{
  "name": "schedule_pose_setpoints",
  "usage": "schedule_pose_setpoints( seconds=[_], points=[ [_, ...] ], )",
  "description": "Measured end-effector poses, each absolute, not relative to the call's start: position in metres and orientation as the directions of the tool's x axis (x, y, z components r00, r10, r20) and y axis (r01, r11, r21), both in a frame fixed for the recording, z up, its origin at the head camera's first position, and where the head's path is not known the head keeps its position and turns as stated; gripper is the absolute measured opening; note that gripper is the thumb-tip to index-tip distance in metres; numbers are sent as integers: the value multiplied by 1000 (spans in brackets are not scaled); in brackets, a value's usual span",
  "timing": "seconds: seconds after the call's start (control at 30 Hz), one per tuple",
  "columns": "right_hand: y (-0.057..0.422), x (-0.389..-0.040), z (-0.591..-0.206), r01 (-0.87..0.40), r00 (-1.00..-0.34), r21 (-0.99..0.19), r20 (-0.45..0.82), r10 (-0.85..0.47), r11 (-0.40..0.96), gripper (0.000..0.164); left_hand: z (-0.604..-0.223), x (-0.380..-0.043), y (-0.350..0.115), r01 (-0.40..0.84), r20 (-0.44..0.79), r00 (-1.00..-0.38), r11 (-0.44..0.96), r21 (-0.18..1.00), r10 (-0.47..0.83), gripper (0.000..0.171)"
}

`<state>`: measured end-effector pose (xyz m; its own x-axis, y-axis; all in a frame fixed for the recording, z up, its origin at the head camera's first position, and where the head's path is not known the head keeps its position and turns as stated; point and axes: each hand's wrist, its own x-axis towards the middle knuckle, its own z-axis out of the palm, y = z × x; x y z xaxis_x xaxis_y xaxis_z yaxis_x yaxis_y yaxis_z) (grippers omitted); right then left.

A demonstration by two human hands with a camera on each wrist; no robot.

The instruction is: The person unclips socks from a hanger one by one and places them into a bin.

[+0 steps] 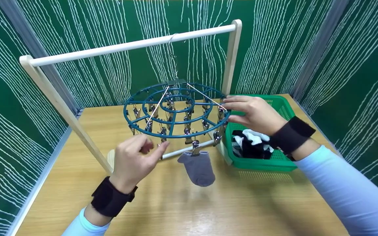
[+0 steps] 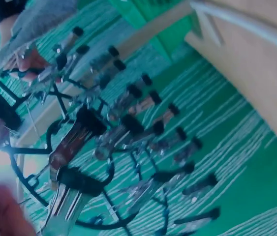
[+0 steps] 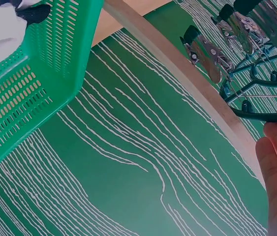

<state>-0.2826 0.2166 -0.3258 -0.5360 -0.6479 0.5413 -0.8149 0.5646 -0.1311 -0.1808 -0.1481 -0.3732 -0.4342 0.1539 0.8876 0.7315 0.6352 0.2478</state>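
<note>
A round dark-teal clip hanger (image 1: 169,136) hangs by a hook from a white rod (image 1: 133,46), with metal clips around its rings. One grey sock (image 1: 199,170) dangles from a clip (image 1: 195,147) on the near side. My right hand (image 1: 253,113) touches the right rim with extended fingers, and the right wrist view shows the fingertips against the teal ring (image 3: 261,116). Just below the front-left rim, my left hand (image 1: 135,160) has its fingers loosely bent, thumb outstretched, nothing visible in it. The left wrist view is blurred, with several clips (image 2: 74,142) close by.
A green basket (image 1: 264,164) holding black and white cloth items (image 1: 251,142) stands behind the right hand. Wooden posts (image 1: 66,111) carry the rod, and a lower white bar (image 1: 185,149) runs beneath the hanger. Green walls with white streaks enclose the wooden table (image 1: 162,203).
</note>
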Motion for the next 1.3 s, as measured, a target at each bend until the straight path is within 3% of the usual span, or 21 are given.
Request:
schedule_pose_setpoints(
  seconds=[0.1, 0.27, 0.47, 0.83, 0.9, 1.03, 1.1, 1.17, 1.3],
  points=[
    [216, -281, -327, -815, -530, -125, 554, -642, 566, 36, -370, -181, -146, 738, 942, -316, 653, 169, 113, 57],
    [215, -278, -328, -807, -535, -120, 562, -631, 578, 35, -365, -180, -143, 717, 964, -193, 697, 11, 184, 37],
    [212, -275, -329, -816, -514, -100, 576, -636, 569, 32, -361, -181, -144, 707, 936, -210, 705, -56, 284, 22],
    [210, -271, -327, -825, -519, -114, 541, -662, 553, 42, -365, -183, -149, 708, 928, -280, 706, 26, 246, 24],
    [210, -271, -328, -826, -515, -108, 544, -663, 553, 42, -366, -182, -148, 708, 936, -264, 706, 25, 232, 22],
    [208, -271, -330, -833, -498, -94, 558, -664, 545, 41, -369, -180, -140, 751, 956, -151, 658, -55, 252, 16],
    [207, -271, -331, -834, -495, -94, 561, -663, 543, 41, -370, -178, -135, 780, 946, -127, 619, -90, 298, 13],
    [207, -271, -331, -833, -498, -96, 559, -663, 545, 41, -372, -174, -129, 806, 923, -164, 587, -77, 347, 14],
    [207, -270, -332, -829, -506, -96, 551, -664, 552, 41, -379, -166, -117, 780, 820, -398, 622, 66, 412, 29]
  ],
)
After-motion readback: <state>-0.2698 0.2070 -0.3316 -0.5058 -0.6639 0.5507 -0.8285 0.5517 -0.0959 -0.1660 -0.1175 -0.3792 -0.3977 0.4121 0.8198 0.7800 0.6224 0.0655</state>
